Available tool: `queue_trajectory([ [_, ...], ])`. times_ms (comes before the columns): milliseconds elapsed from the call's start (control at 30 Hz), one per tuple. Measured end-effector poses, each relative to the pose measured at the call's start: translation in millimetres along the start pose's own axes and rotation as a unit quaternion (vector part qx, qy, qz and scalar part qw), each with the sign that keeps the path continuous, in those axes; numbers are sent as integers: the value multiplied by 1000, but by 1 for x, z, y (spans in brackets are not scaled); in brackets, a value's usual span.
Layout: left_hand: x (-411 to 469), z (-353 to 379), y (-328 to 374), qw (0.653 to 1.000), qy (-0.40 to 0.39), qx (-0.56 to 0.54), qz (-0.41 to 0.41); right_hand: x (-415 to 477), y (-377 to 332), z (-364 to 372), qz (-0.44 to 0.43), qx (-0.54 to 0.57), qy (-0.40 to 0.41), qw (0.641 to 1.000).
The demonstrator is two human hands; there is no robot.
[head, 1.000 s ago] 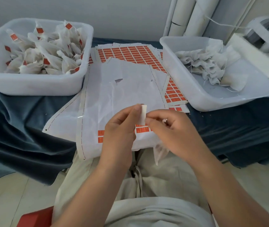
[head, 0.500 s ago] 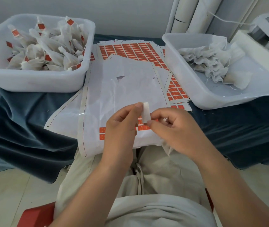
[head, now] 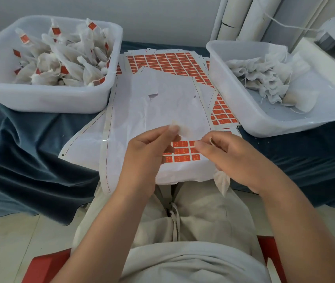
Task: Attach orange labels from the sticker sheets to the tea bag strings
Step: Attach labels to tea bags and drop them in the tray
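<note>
Our left hand (head: 148, 158) pinches a pale, blurred label (head: 181, 127) just above the orange rows of the sticker sheet (head: 162, 103). Our right hand (head: 236, 160), fingers curled, nips the tea bag string (head: 211, 141) beside those rows, the tea bag (head: 221, 182) dangling past the sheet's near edge.

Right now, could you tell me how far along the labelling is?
Done: the left bin holds a pile of labelled bags, and the near sheet is mostly peeled. In hand: the left hand pinches a pale label; the right hand holds one bag. Left: a heap of unlabelled bags in the right bin.
</note>
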State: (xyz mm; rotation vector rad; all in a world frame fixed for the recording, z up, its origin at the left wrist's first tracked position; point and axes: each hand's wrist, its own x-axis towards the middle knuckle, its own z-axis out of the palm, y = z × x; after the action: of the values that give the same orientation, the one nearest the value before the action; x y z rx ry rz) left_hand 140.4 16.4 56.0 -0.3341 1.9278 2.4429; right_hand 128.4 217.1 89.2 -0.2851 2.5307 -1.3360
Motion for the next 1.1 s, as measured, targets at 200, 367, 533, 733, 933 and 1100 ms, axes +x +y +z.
queue_trajectory([
  [200,-1,8,-8,995,76,-64,20,-7,-7,19,-44,-21,-27,998],
  [367,-6,20,-18,998,13,-51,39,-14,-22,32,-183,-77,66,978],
  [533,-11,29,-25,996,-78,-38,19,-13,-20,22,-174,-94,123,972],
  [733,-19,37,-25,991,-120,-44,-27,-10,-19,18,-128,-49,141,980],
  [933,-21,40,-24,990,-119,-79,3,-7,-11,27,-104,-17,97,990],
  [1100,-21,38,-25,993,-105,-51,7,-1,-6,19,-100,67,79,990],
])
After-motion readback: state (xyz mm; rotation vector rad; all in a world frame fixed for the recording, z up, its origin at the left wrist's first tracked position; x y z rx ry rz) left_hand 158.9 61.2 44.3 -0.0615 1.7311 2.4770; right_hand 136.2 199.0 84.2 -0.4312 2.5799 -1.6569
